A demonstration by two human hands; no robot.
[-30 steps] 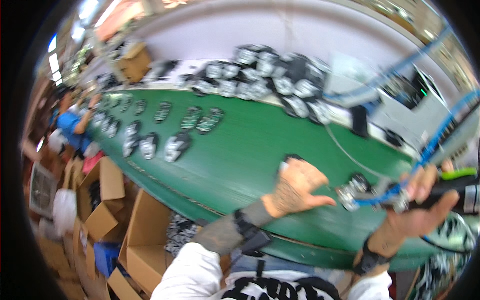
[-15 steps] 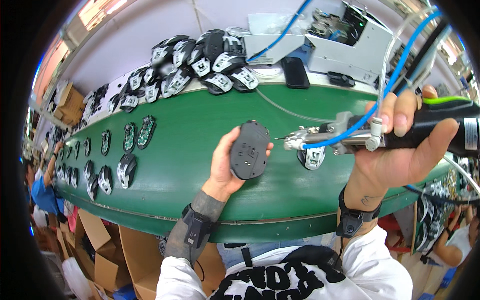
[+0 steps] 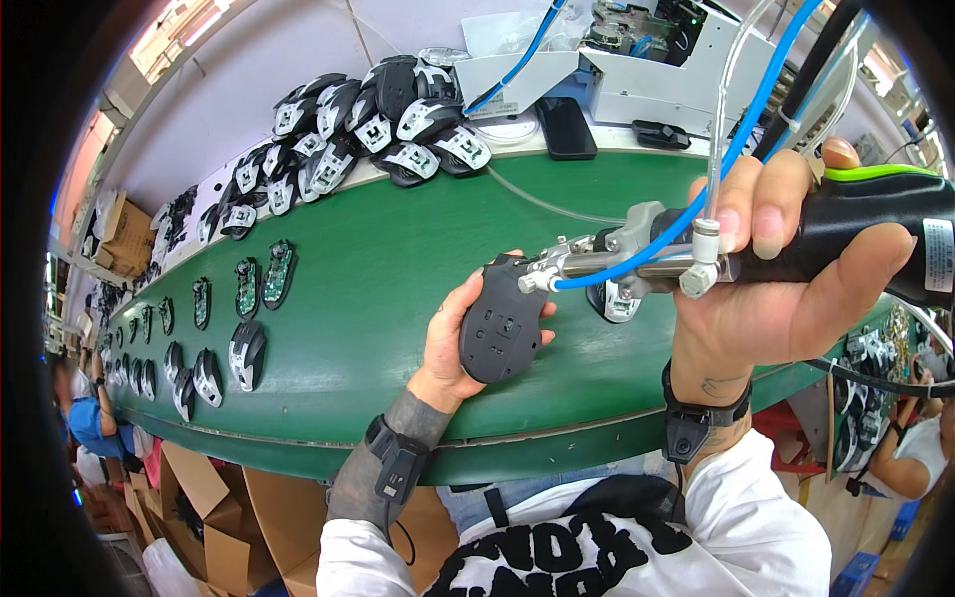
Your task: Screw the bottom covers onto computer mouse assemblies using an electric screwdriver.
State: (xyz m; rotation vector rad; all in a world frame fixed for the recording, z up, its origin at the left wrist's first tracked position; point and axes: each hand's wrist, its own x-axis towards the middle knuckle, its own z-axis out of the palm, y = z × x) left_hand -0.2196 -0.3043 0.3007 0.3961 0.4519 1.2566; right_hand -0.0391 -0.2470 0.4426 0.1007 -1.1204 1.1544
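Observation:
My left hand point(image 3: 450, 338) is closed around a dark grey computer mouse point(image 3: 500, 323), its flat underside facing up with small holes and contacts showing. My right hand point(image 3: 741, 269) grips a black electric screwdriver point(image 3: 836, 224) with a green lever, held almost level. The metal nose of the screwdriver point(image 3: 567, 265), with a blue air hose point(image 3: 686, 224) joined to it, points left and meets the upper end of the mouse. Its tip is hidden against the casing. Behind the screwdriver, a white-and-black mouse part point(image 3: 615, 301) lies on the green belt point(image 3: 398, 249).
A pile of mouse shells point(image 3: 373, 119) lines the far edge. Circuit boards point(image 3: 279, 274) and mouse shells point(image 3: 247, 355) sit in rows on the left. A black phone point(image 3: 566, 128) lies by a white machine point(image 3: 647, 90). Cardboard boxes point(image 3: 214, 517) stand below; other people work at both sides.
The screwdriver has moved left and down, from beside the mouse onto its upper end. My left hand has shifted slightly down with the mouse still in it.

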